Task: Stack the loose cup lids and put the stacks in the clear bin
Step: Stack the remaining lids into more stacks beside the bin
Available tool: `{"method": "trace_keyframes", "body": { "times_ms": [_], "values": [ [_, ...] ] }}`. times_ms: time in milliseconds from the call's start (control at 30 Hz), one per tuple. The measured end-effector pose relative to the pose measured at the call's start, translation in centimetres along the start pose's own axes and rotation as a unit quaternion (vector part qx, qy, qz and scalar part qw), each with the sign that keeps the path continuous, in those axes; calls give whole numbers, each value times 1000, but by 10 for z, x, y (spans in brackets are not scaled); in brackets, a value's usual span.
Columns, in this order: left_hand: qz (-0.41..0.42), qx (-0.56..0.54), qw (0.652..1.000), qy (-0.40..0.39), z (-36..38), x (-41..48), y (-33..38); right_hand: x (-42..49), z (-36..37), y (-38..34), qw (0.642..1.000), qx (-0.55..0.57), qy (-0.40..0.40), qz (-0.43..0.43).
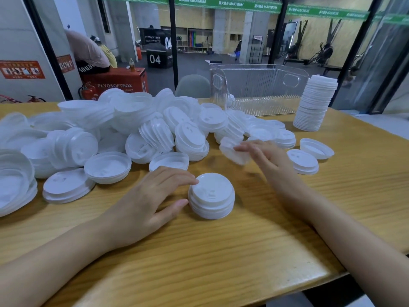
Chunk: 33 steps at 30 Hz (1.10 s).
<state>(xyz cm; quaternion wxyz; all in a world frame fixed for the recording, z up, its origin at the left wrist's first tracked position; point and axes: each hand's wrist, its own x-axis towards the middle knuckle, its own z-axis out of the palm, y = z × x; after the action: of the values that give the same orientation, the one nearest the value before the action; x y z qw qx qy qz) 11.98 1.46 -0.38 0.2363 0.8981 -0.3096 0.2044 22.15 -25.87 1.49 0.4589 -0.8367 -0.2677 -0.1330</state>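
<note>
A short stack of white cup lids [211,196] stands on the wooden table in front of me. My left hand [152,196] rests beside it, with the forefinger tip on its top rim and the thumb against its left side, fingers fairly straight. My right hand [265,158] is blurred and holds a single tilted lid [233,152] just above the table, at the near edge of the big pile of loose lids [132,129]. The clear bin [254,89] stands at the back, right of centre, and looks empty. A tall lid stack [314,103] stands to its right.
Two single lids [303,161] [316,148] lie right of my right hand. The table [221,251] ends close on the near right. A glass wall runs behind the table, with a grey chair back [192,85] beyond the far edge.
</note>
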Motion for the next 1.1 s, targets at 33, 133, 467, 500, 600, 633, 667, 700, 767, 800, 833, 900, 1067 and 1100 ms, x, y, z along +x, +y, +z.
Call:
{"method": "trace_keyframes", "body": {
  "times_ms": [33, 133, 467, 500, 600, 633, 667, 700, 767, 800, 833, 900, 1067, 1100],
  "values": [
    [0, 1, 1000, 0, 0, 0, 0, 0, -2, -4, 994, 106, 11, 12],
    [1, 4, 1000, 2, 0, 0, 0, 1, -6, -9, 975, 212, 23, 67],
    [-10, -3, 1000, 0, -1, 0, 0, -4, -7, 1, 980, -155, -33, 118],
    [-10, -3, 1000, -1, -1, 0, 0, -5, -7, 0, 976, -176, -59, 114],
    [-7, -2, 1000, -1, 0, 0, -1, -5, -6, 1, 967, -208, -106, 100],
    [-7, -1, 1000, -1, 0, 0, -1, -5, -6, 2, 966, -213, -112, 97],
    [-7, -1, 1000, -1, 0, 0, -1, -5, -6, 3, 965, -213, -116, 96],
    [-7, -2, 1000, 0, 0, 0, -1, -5, -6, 5, 965, -211, -118, 96],
    [-6, -4, 1000, 1, 0, 0, -1, -4, -6, 6, 967, -209, -111, 92],
    [-7, -3, 1000, 1, 0, 0, -1, -4, -6, 6, 970, -205, -96, 83],
    [-7, -1, 1000, 3, 0, 0, -1, -5, -6, 4, 977, -188, -73, 72],
    [-8, 7, 1000, 13, 0, 1, -2, -7, -7, -2, 993, -99, -32, 47],
    [-36, 22, 996, 76, 0, 2, -4, -15, -6, -21, 991, 43, -118, -45],
    [-44, 21, 995, 86, 0, 2, -4, -16, -4, -22, 987, 43, -143, -56]
  ]
}}
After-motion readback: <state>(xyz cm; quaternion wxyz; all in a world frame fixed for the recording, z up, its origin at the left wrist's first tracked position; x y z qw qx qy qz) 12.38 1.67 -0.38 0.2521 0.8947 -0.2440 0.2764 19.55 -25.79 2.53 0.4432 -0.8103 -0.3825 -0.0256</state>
